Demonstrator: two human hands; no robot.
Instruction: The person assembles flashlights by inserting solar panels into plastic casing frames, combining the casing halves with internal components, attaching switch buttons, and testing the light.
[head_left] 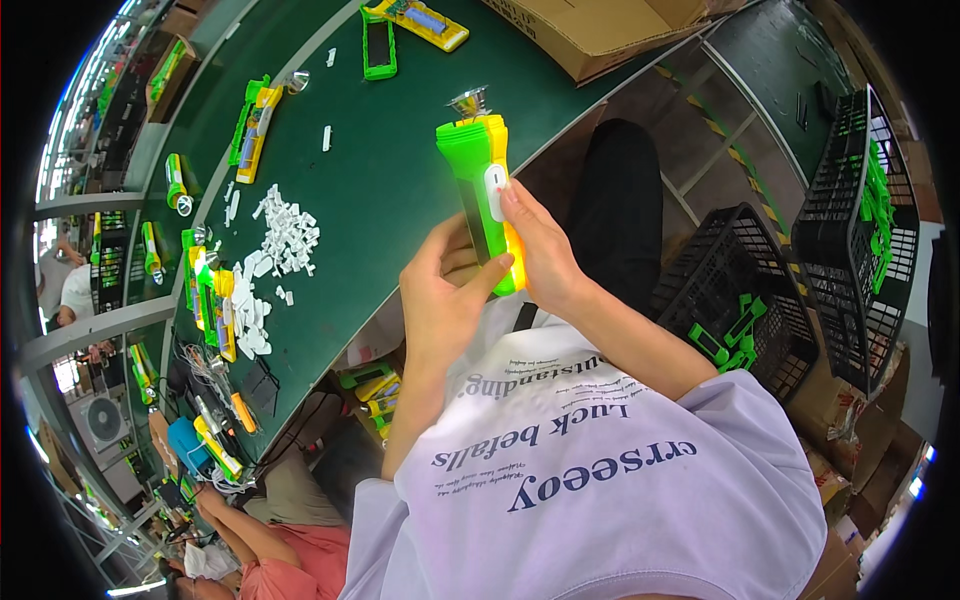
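Between my two hands is a green and yellow flashlight [464,190], held up over the edge of the green table. Its silver reflector [468,102] stands out at the far end, apart from the housing rim. My left hand [440,270] wraps round the lower end of the body, thumb across the green side. My right hand [540,245] grips the yellow side, its thumb on the white switch piece [496,192]. A glow shows on the yellow side near my fingers. The seam between the green and yellow halves is visible along the body.
White plastic pieces [285,235] lie heaped on the green table [370,150]. Opened flashlights [258,130] lie along its far side. A cardboard box [590,40] sits at the back. Black crates [745,290] with green parts stand at right. Another person [300,560] works at lower left.
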